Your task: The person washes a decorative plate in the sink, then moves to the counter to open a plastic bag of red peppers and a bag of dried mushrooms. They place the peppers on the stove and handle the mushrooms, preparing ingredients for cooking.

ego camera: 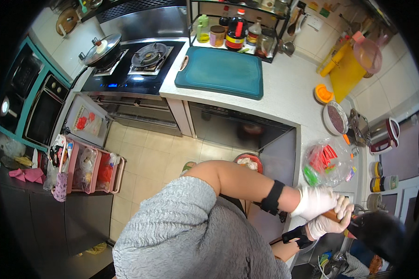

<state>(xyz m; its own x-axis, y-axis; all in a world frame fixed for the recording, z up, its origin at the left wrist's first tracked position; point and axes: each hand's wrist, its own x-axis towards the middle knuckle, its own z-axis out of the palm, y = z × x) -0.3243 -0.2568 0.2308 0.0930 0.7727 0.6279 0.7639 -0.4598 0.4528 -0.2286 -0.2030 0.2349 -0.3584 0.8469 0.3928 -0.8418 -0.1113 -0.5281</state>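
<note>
A dark wok or pan (379,232) with a brown handle (331,216) is at the lower right, its far side lost in the dark rim of the picture. My left hand (319,202), in a white glove, reaches across and closes around the handle. Just below it, my right hand (328,226), gloved too, grips the same handle. Both wrists have black straps. Part of the handle is hidden by my fingers. Beyond the pan, the sink area is only partly visible.
A clear plastic bag (326,164) with red packets, a bowl of dark grains (336,118) and a cut pumpkin piece (323,94) lie along the right counter. A teal cutting board (220,71) is farther back. A lidded pan (103,52) stands on the stove, and a pink cart (94,171) at left.
</note>
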